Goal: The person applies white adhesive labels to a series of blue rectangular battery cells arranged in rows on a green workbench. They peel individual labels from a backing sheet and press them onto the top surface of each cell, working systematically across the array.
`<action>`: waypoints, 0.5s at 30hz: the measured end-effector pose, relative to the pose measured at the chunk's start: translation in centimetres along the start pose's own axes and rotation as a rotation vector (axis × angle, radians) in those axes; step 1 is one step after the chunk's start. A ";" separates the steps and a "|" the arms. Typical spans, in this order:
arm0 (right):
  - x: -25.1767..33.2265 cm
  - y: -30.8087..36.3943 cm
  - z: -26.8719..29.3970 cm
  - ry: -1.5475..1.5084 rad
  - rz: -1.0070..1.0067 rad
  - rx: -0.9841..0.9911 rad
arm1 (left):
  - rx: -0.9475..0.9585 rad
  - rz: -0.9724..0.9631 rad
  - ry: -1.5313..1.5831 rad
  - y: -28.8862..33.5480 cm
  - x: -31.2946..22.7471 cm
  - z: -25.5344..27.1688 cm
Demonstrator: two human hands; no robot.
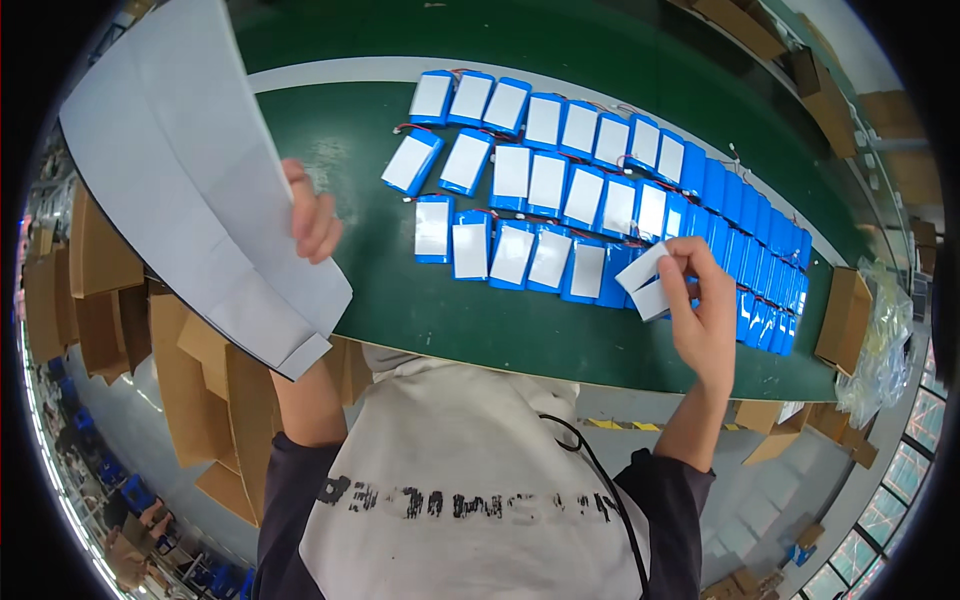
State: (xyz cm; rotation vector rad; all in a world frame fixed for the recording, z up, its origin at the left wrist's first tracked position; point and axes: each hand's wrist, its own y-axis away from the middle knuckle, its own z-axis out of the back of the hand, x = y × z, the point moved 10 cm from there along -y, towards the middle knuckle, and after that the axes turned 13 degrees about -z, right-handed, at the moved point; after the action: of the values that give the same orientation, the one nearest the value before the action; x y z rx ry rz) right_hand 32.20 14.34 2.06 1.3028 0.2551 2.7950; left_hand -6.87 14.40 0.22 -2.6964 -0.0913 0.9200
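Right hand (702,310) right of centre, grip pinching white label (648,283), touching or just over unlabelled blue pack (616,275) up-left. Left hand (312,215) clutching big backing sheet (190,170), upper left, farther off.

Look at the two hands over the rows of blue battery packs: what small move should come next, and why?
Probably lower the right hand and press its white label onto the nearest bare blue pack. The packs to the left already carry white labels, those to the right do not, and the left hand only holds the big backing sheet aside.
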 end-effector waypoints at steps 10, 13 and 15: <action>1.5 -1.4 -2.0 0.457 0.224 0.206 | 0.593 0.257 -1.145 2.3 9.3 -8.5; 1.5 -1.5 -1.9 0.460 0.261 0.216 | 0.896 0.154 -1.291 3.1 12.2 -11.2; 1.5 -1.6 -2.3 0.475 0.287 0.211 | 1.053 0.130 -1.331 3.5 13.7 -13.5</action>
State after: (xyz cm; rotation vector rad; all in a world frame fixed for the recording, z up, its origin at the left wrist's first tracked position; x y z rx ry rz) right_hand 29.48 15.79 1.46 0.7245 0.4190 3.3769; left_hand 12.09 9.70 1.31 -0.8815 0.2334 1.9008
